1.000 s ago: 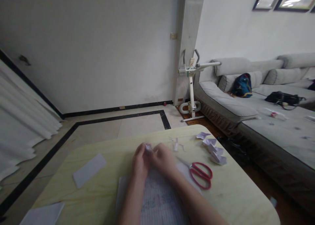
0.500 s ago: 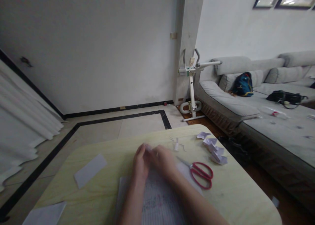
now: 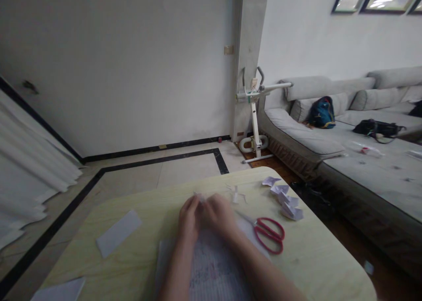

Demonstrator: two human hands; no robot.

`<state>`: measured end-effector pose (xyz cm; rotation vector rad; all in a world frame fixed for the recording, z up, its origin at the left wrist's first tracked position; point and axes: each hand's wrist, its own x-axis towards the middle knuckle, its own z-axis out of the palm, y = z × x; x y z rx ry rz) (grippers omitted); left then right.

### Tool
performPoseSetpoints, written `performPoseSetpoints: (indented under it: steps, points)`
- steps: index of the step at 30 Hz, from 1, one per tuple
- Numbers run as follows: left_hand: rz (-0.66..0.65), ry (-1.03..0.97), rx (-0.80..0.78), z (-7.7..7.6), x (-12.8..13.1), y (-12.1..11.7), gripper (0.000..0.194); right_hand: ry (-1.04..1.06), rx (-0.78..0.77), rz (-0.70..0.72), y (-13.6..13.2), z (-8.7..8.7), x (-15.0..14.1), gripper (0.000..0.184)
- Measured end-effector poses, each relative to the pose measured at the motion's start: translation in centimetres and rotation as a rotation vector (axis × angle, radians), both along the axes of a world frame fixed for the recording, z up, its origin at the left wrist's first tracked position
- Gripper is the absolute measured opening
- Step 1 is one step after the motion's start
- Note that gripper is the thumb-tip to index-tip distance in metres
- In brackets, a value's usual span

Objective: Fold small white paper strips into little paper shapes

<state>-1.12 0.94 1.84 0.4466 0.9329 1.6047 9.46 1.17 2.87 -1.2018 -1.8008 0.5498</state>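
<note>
Head view: more paper now shows between left hand and right hand.

Open tabletop on the left, more clutter on the right.
From the left hand and right hand, bare table opens toward 10 o'clock; a flat white slip lies at 9. Paper scraps at 2, folded papers near 3 and red-handled scissors near 4 obstruct the right, with a narrow gap between papers and scissors.
</note>
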Motion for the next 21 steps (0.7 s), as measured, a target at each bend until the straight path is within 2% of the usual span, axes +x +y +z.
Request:
performPoseSetpoints:
  steps: [5,8,11,17,21]
  points:
    - [-0.051,-0.209,-0.01,-0.46,-0.29,0.12,0.022,-0.033,0.018,-0.005,-0.2,-0.02,-0.35,0.024]
    - [-0.057,-0.255,-0.037,-0.58,-0.35,0.06,0.024,-0.031,-0.002,0.0,-0.4,0.25,-0.48,0.03]
    - [-0.042,-0.193,-0.034,-0.35,-0.22,-0.06,0.025,0.004,-0.028,-0.009,-0.5,0.42,-0.42,0.032]
    - [-0.042,0.044,0.012,-0.06,0.06,-0.24,0.025,0.102,-0.098,0.057,-0.16,0.13,0.0,0.019]
    - [-0.061,0.072,0.0,-0.34,0.07,-0.19,0.029,0.127,-0.089,0.086,-0.05,0.19,0.04,0.02]
